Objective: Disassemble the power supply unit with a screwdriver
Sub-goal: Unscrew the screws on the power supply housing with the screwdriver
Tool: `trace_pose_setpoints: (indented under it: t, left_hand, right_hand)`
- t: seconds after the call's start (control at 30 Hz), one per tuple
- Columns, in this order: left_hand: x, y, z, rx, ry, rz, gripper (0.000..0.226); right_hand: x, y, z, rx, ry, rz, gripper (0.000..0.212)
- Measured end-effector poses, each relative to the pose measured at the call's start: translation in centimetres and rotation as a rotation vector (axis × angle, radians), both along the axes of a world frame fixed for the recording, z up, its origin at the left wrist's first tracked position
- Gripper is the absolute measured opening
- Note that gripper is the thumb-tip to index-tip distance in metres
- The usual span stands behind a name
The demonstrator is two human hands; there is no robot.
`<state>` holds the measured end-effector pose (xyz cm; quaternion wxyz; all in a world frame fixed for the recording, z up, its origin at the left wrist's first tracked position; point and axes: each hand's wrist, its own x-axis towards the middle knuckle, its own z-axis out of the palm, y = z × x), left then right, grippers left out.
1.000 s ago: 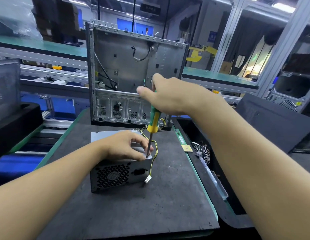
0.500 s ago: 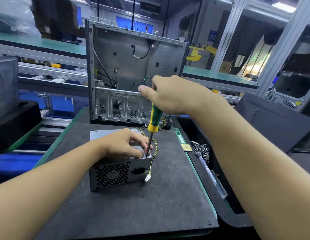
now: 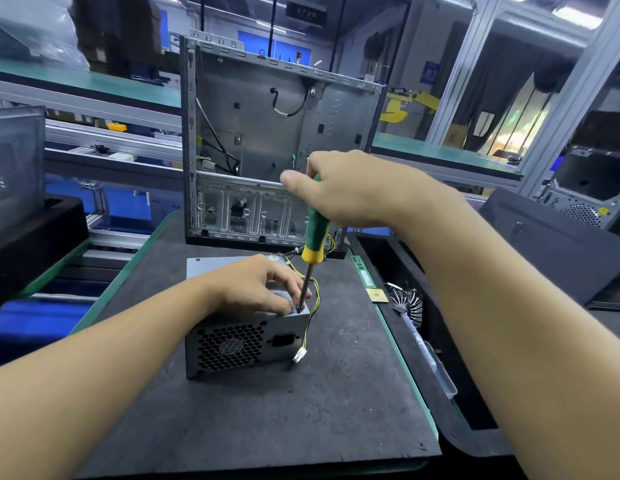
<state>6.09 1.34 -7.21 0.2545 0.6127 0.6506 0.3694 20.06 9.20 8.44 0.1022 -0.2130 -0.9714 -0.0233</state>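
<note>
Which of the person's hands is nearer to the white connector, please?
Left. The left hand rests on the power supply unit just above the white connector; the right hand grips the screwdriver handle much higher.

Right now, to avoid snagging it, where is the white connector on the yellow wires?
In the head view, the white connector is by the black mat at the near right corner of the power supply unit, below the screwdriver tip.

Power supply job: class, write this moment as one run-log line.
right hand: grips screwdriver, tip at top corner | left hand: rests on power supply | power supply: flat on mat
</note>
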Motion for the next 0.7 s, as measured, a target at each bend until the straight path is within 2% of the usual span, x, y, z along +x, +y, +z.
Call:
trace_pose_setpoints:
  t: [0.07, 0.2, 0.33, 0.5, 0.57, 0.7]
  left_hand:
    - [0.02, -0.06, 0.08, 0.005, -0.003, -0.002, 0.028]
    - [-0.05, -0.04, -0.01, 0.008, -0.004, -0.005, 0.027]
    - [-0.2, 0.07, -0.18, 0.007, -0.009, 0.001, 0.022]
    - [-0.05, -0.07, 0.05, 0.03, 0.02, -0.033, 0.034]
    - [-0.12, 0.02, 0.04, 0.021, 0.035, -0.025, 0.028]
    - [-0.39, 0.21, -0.29, 0.022, 0.05, -0.012, 0.013]
  right_hand:
    - [-0.25, 0.24, -0.15, 0.043, 0.026, 0.018, 0.042]
    - [0.26, 0.15, 0.29, -0.128, 0.027, 0.138, 0.011]
    - [0.6, -0.37, 0.56, -0.179, 0.034, 0.136, 0.021]
    - [-0.02, -0.05, -0.07, -0.025, 0.01, -0.02, 0.04]
    - [-0.06, 0.14, -0.15, 0.004, 0.017, 0.027, 0.036]
    - [0.61, -0.03, 0.32, -0.16, 0.035, 0.158, 0.015]
